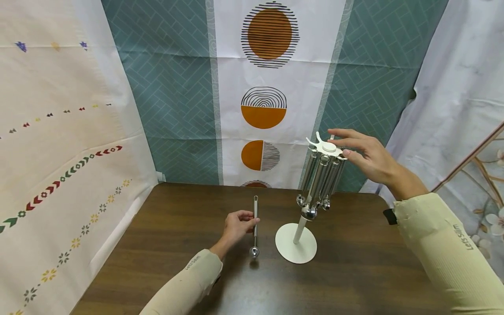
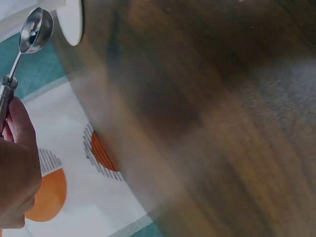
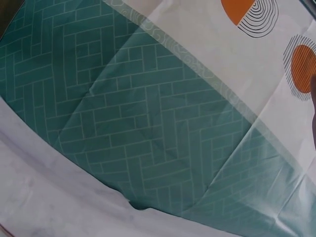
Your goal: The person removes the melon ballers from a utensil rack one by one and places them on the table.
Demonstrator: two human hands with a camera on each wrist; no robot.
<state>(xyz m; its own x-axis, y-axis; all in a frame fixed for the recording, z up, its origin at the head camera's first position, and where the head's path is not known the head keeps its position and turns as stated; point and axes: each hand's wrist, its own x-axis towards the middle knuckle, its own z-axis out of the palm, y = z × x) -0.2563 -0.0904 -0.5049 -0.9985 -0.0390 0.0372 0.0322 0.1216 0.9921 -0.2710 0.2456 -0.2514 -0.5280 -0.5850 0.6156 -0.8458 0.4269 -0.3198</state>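
Observation:
My left hand [image 1: 238,227] pinches the metal handle of a melon baller [image 1: 256,218], which hangs upright above the table with its round bowl down. The left wrist view shows the bowl of the melon baller [image 2: 37,30] up close, beyond my left hand [image 2: 19,168]. A white utensil stand [image 1: 296,243] is to the right, with several metal utensils [image 1: 322,175] hanging from its hooked top. At that top my right hand [image 1: 368,153] reaches over the hooks, fingers extended and thumb near the rim. Only a sliver of the right hand [image 3: 314,111] enters the right wrist view.
The brown wooden table [image 1: 177,218] lies beneath everything. Behind it hangs a green and white cloth [image 1: 173,109] with orange circles. A patterned cream cloth [image 1: 78,175] hangs at the left, and a pale floral cloth [image 1: 464,87] at the right.

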